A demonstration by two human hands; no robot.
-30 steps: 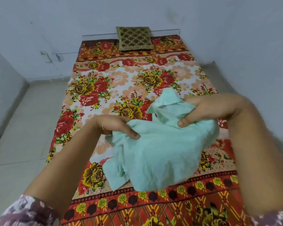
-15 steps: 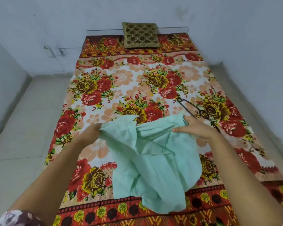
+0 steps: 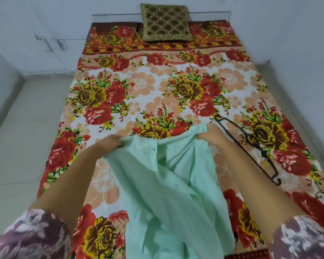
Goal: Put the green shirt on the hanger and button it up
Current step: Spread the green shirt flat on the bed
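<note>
- Two hands pinch the top edge of the green shirt [image 3: 168,184]: the left hand [image 3: 109,143] is closed on one upper corner, the right hand [image 3: 210,135] on the other, with the cloth spread between them.
- The shirt hangs from that grip and drapes down over the near part of the bed [image 3: 138,86], its front open and creased, and one small dark button shows near the top.
- The hanger [image 3: 250,146], a thin dark wire one, lies flat on the bedspread just beside the right hand, on the side away from the shirt; nothing is on it yet.
- The step in hand looks like shaking the shirt out to find the collar and shoulders.
- Risks from here: the folds may hide which side is the inside, so the hanger could go into a twisted shoulder; letting go with one hand to reach the hanger may let the cloth collapse again; thin wire can catch in a sleeve.
</note>
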